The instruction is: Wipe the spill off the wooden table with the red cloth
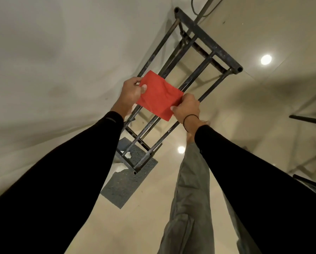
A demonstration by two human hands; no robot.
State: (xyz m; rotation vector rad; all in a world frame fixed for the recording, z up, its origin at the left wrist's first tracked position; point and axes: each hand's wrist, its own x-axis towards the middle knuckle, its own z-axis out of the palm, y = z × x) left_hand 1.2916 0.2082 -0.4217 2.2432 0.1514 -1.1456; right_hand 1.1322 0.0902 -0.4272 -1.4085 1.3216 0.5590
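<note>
Red cloth (159,95) is stretched flat between your two hands, up in the air in front of you. Your left hand (132,92) pinches one edge with the thumb on top, and your right hand (187,107) pinches the other edge, its fingers curled round the corner. Held like this, the cloth stays open and smooth, so I think you are getting it ready, maybe to fold it into a neat pad for wiping. Both arms wear long black sleeves (254,171), and a thin black band (187,119) sits on your right wrist. Right under your hands is a dark metal frame (204,46) made of bars, standing on the pale shiny floor (245,99). Below your left arm lies a grey mat (127,182) with some white scraps on it. Your leg in grey trousers (188,198) shows under your right arm. No wooden table and no spill can be seen from here, so wiping has not begun, and you will likely need to turn to find them. No bowls, boxes or buckets are in sight, so nothing holds anything here.
</note>
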